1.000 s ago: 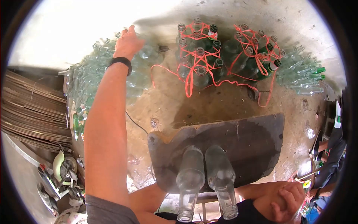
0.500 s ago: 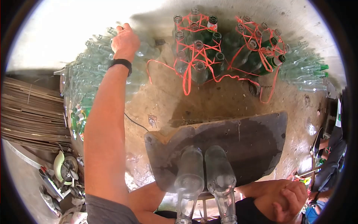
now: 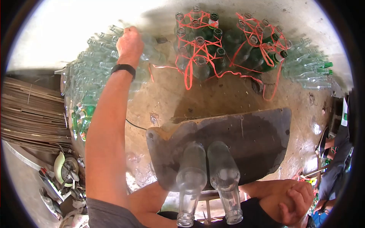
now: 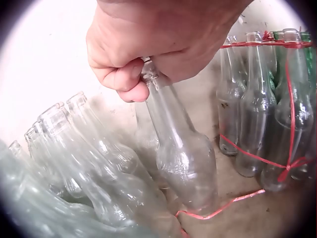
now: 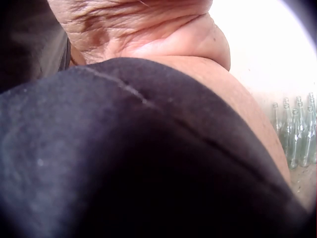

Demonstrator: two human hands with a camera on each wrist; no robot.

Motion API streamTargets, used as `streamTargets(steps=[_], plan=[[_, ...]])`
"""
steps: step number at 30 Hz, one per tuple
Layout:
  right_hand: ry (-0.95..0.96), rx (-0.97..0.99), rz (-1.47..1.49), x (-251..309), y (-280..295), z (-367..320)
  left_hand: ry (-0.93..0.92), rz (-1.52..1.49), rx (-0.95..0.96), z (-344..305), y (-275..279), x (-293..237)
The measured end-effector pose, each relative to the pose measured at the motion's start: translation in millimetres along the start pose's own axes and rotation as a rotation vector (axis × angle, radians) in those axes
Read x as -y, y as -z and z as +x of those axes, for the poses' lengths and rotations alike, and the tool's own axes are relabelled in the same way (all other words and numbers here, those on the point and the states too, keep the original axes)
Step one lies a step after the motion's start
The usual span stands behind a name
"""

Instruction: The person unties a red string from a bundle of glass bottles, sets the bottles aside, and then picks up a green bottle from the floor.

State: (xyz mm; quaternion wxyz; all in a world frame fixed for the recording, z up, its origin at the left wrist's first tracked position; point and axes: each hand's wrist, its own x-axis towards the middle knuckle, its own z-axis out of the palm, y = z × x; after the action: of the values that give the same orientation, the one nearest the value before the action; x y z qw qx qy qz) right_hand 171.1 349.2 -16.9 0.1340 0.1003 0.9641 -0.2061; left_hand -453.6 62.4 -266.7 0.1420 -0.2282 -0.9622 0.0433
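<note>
At the far left, my left hand (image 3: 129, 44) reaches to the edge of a crowd of clear glass bottles (image 3: 95, 72). Its fingers curl round the neck of one clear bottle (image 4: 185, 153), which leans with its base toward the floor; the mouth is mostly hidden by the hand. My right hand (image 3: 299, 201) rests loosely on the bent knee and holds nothing; the right wrist view shows only its heel (image 5: 143, 34) above dark cloth. Two clear bottles, a left one (image 3: 191, 171) and a right one (image 3: 223, 169), lie side by side on a dark board (image 3: 262, 144), necks toward me.
Two bottle bundles tied with red string, one in the middle (image 3: 199, 62) and one to its right (image 3: 253, 57), stand near the wall. More bottles (image 3: 310, 70) stand at far right. Stacked cardboard (image 3: 34, 114) lies left. Another person's leg (image 3: 332, 167) shows at right.
My left hand has gone from reaching over the bottles to gripping one by its neck, and has drawn slightly back. The right hand stays on the knee. The head view has shifted a little.
</note>
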Motion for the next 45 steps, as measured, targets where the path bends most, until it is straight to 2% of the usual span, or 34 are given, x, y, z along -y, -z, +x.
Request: streamTargets(steps=[4, 6, 8, 13, 26, 34, 38, 41, 45], plan=[[-0.065, 0.032, -0.058, 0, -2, -8, -0.022, -0.064, -0.027, -10, 11, 1], [0.124, -0.113, 0.044, 0, -5, 10, -0.022, -0.082, -0.034, -16, 26, -2], [0.124, -0.138, 0.029, 1, -8, 2, -0.025, -0.101, -0.038, -26, 41, -1], [0.133, -0.177, 0.026, 7, -8, -12, -0.168, -0.175, -0.147, -52, 84, 6], [0.188, -0.330, 0.068, 22, -10, -51, -0.220, -0.164, -0.191, -134, 273, 33], [0.203, -0.474, 0.082, 23, -22, -71, -0.247, -0.151, -0.129, -210, 378, 41], [0.210, -0.476, 0.091, 24, -23, -73, -0.228, -0.195, -0.070, -252, 421, 34], [0.213, -0.483, 0.098, 21, -25, -74, -0.303, -0.247, -0.099, -282, 438, 32], [0.213, -0.508, 0.104, 18, -29, -74, -0.284, -0.312, -0.026, -323, 458, 12]])
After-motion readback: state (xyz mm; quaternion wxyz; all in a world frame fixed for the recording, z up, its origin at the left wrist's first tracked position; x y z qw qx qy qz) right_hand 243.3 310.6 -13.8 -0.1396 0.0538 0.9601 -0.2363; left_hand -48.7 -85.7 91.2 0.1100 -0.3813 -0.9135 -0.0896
